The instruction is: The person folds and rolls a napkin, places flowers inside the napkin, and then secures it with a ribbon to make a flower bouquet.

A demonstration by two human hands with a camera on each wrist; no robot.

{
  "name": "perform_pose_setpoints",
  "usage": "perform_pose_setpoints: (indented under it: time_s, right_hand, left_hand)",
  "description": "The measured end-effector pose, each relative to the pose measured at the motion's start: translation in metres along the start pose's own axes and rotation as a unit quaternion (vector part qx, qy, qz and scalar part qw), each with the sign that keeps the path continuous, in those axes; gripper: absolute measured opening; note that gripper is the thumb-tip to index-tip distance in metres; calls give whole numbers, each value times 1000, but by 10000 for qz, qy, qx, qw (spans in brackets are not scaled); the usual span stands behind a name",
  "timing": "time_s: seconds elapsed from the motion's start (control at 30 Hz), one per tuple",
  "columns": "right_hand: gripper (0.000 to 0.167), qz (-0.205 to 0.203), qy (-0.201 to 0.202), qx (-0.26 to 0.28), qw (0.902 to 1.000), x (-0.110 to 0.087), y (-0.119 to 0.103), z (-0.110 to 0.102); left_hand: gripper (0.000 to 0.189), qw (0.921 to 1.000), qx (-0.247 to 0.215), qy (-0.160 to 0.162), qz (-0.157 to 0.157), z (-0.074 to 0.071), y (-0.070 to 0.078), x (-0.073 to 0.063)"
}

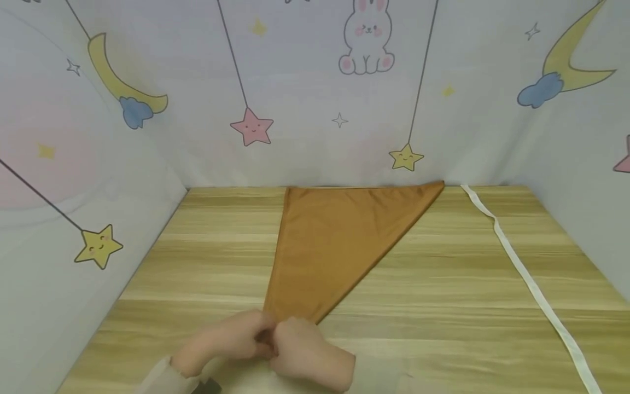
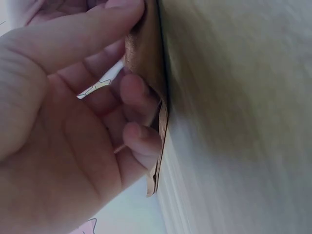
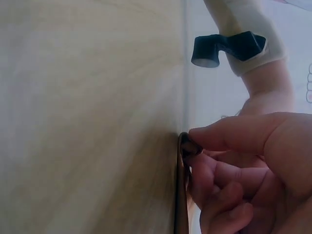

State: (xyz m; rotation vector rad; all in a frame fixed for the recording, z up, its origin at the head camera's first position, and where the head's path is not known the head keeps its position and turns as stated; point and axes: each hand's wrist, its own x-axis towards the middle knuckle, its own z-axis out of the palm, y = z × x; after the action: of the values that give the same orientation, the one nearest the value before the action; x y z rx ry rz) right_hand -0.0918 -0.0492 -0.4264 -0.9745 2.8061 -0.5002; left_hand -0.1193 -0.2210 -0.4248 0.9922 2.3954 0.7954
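Observation:
A brown cloth, folded into a triangle, lies on the wooden table with its long slanting edge to the right. At its near corner my left hand and right hand meet side by side. In the left wrist view, the thumb and fingers of my left hand pinch the cloth near the table surface. My right hand pinches a rolled or folded bit of the cloth's edge between thumb and fingers. The near tip of the cloth is hidden by my hands in the head view.
A long white ribbon-like strip runs down the right side of the table. Pale walls printed with stars, moons and a rabbit enclose the table at the back and sides. A dark wrist-worn device sits on the left forearm.

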Motion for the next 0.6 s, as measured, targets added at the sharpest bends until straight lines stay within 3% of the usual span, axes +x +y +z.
perform_pose_setpoints:
  time_s: [0.23, 0.4, 0.5, 0.6]
  right_hand:
    - [51, -170, -77, 458, 9988, 3, 9, -4]
    - [45, 46, -173, 616, 9979, 5, 13, -5]
    - [37, 160, -93, 557, 9983, 5, 16, -7]
    - [34, 200, -77, 624, 9978, 6, 18, -9]
  left_hand:
    - [29, 9921, 780, 317, 927, 1, -4, -3]
    - [23, 9860, 809, 569, 1341, 3, -6, -1]
    - [18, 9843, 805, 617, 1441, 3, -8, 2]
    - [15, 9869, 782, 545, 1300, 1, -8, 5]
